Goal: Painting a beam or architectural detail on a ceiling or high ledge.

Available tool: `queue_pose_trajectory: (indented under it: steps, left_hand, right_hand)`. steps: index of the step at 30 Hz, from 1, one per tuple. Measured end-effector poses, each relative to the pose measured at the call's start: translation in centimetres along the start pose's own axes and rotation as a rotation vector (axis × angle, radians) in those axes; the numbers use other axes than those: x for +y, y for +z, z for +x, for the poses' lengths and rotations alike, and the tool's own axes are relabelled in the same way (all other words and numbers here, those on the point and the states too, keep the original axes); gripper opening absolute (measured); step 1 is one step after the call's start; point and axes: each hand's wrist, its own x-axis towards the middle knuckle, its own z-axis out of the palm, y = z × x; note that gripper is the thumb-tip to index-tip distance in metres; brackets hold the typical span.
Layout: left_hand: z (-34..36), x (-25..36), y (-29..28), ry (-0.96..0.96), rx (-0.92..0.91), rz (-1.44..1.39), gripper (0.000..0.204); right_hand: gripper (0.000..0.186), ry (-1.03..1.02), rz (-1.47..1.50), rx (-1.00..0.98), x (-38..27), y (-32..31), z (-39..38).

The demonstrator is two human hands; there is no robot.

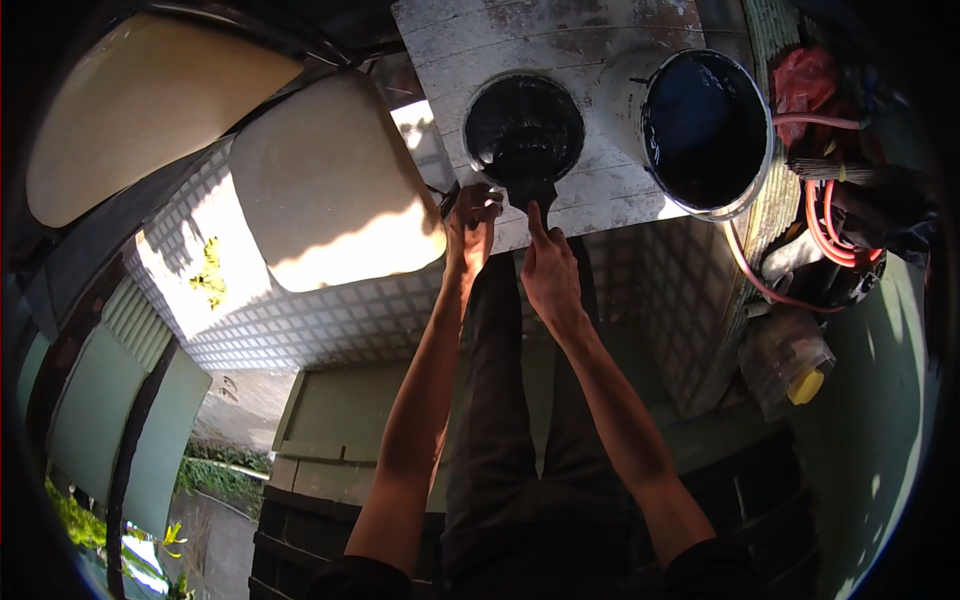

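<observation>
Stained, pale plank counter (450, 45), with my two hands close together at the near rim of a round, black-filled tub (520, 84).

My right hand (552, 265) is curled round the near end of a black, flat, brush-like tool (530, 182), forefinger laid along it; the far end reaches over the tub's opening. My left hand (472, 215) is just beside it, fingers bent in; whether they pinch anything I cannot tell. The tub sits near the counter's close edge, so leaning hard on its rim could tip it toward my dark trousers (495, 370). An overloaded tool could drip on the planks, and a wide swing rightward could knock the pale, dark-filled bucket (625, 115).
</observation>
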Motion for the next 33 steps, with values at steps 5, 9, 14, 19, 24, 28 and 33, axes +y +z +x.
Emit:
queue_pose_trajectory:
  steps: [5, 9, 14, 19, 24, 28, 33]
  left_hand:
    - [0.0, -1.2, 1.0, 0.067, -0.027, -0.039, 0.028]
    - [0.5, -2.3, 0.6, 0.039, 0.020, 0.028, 0.029]
    - [0.4, -1.3, 1.6, 0.034, -0.008, 0.021, 0.034]
    - [0.3, -1.8, 0.7, 0.133, -0.018, 0.065, 0.037]
    - [0.3, -0.8, 1.1, 0.072, -0.035, 0.107, 0.037]
    - [0.5, -1.4, 1.5, 0.065, -0.047, 0.081, 0.032]
    - [0.8, -3.4, 2.2, 0.150, -0.021, -0.082, 0.037]
  right_hand:
    - [0.060, 0.039, -0.046, -0.045, -1.7, -1.8, 0.6]
    - [0.057, -0.058, -0.046, -0.009, -2.5, -1.5, 1.3]
    - [0.055, -0.172, -0.039, 0.086, -1.3, -1.7, 2.2]
    - [0.044, -0.148, 0.006, 0.037, -4.0, -3.5, 2.9]
    - [0.043, -0.150, 0.005, 0.015, -3.6, -4.1, 3.6]
    - [0.049, -0.122, 0.013, -0.073, -2.9, -5.4, 3.5]
    - [0.048, -0.163, 0.203, -0.003, -2.5, -9.1, 1.4]
